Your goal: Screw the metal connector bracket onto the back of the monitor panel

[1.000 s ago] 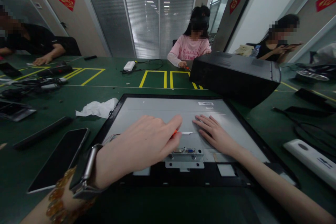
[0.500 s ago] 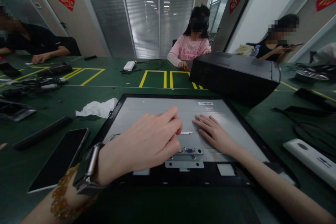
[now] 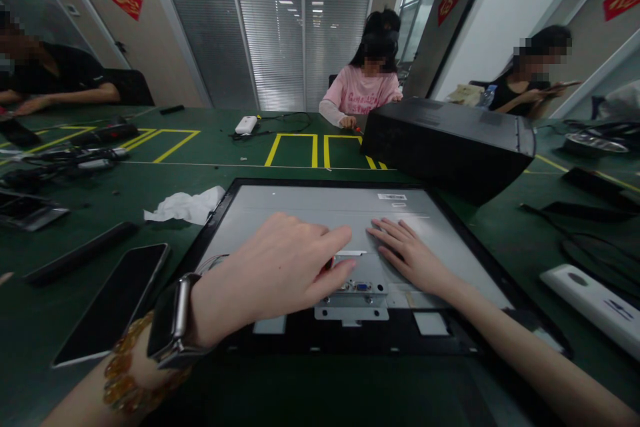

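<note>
"Grey metal panel (image 3: 340, 203), flat on the green surface (image 3: 175, 180): how are the hands set?"

"The left hand (image 3: 280, 267) curls around a red object (image 3: 329, 263), mostly hidden, by the bracket (image 3: 353, 313); the right hand (image 3: 415, 260) lies spread on the panel. I'd brace with that flat hand and work squarely, sparing the ports (image 3: 363, 287)."

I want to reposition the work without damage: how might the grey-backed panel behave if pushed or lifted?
The panel is likely stiff, since its black frame looks straight. Appearing to lie flat on the table, it should slide rather than roll or tip. The metal bracket by its near edge may shift balance that way.
</note>
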A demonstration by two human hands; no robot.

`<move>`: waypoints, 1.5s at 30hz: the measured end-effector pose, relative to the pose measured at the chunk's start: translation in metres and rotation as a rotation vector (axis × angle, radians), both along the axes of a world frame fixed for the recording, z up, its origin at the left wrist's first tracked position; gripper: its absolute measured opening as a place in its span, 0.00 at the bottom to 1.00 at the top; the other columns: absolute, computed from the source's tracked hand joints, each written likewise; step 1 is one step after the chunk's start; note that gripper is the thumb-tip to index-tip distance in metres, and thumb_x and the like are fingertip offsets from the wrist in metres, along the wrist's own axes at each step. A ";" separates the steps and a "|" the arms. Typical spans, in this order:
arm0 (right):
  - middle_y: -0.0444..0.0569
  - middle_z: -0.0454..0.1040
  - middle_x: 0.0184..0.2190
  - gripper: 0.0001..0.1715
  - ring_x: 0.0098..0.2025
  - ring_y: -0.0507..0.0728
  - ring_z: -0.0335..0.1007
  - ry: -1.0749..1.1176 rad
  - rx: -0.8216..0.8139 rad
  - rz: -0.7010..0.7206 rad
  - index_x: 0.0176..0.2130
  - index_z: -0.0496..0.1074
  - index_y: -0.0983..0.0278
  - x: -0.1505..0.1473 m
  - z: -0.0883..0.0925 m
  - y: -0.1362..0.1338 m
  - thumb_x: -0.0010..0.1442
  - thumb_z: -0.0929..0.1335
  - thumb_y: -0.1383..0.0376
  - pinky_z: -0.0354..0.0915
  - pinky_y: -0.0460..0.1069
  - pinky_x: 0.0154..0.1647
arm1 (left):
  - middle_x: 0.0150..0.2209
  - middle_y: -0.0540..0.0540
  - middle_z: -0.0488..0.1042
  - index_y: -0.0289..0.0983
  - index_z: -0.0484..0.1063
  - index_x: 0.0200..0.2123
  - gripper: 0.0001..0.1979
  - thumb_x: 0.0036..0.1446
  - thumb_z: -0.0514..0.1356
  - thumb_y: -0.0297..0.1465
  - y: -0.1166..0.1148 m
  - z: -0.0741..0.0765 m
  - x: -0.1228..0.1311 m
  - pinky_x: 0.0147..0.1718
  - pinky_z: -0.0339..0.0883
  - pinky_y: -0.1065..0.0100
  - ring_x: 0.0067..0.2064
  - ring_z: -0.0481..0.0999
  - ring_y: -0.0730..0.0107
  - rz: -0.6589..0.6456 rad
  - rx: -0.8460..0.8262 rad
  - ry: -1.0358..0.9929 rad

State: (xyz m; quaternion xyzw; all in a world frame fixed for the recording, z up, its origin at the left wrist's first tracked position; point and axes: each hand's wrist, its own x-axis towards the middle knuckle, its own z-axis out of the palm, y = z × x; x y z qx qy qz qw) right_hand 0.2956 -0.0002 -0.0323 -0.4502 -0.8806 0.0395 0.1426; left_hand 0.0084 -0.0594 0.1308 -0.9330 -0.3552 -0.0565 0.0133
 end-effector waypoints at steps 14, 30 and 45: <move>0.49 0.60 0.64 0.26 0.66 0.62 0.52 0.010 0.008 0.002 0.63 0.58 0.55 0.000 0.000 0.000 0.68 0.58 0.58 0.48 0.67 0.65 | 0.23 0.54 0.69 0.38 0.62 0.37 0.03 0.61 0.50 0.30 -0.002 0.001 0.000 0.21 0.47 0.67 0.19 0.64 0.72 -0.046 -0.034 0.006; 0.49 0.59 0.64 0.26 0.67 0.61 0.50 0.007 0.005 0.008 0.63 0.57 0.54 0.001 -0.001 0.001 0.68 0.57 0.58 0.47 0.67 0.65 | 0.33 0.49 0.66 0.37 0.63 0.30 0.04 0.55 0.50 0.28 -0.005 0.007 0.003 0.23 0.53 0.67 0.27 0.63 0.71 -0.113 -0.094 -0.045; 0.50 0.60 0.64 0.26 0.66 0.61 0.51 0.012 0.005 0.004 0.63 0.58 0.55 0.000 0.002 -0.001 0.68 0.57 0.59 0.48 0.67 0.65 | 0.32 0.50 0.70 0.37 0.65 0.36 0.09 0.67 0.47 0.31 -0.004 0.003 0.003 0.23 0.52 0.67 0.25 0.65 0.72 -0.068 -0.046 -0.013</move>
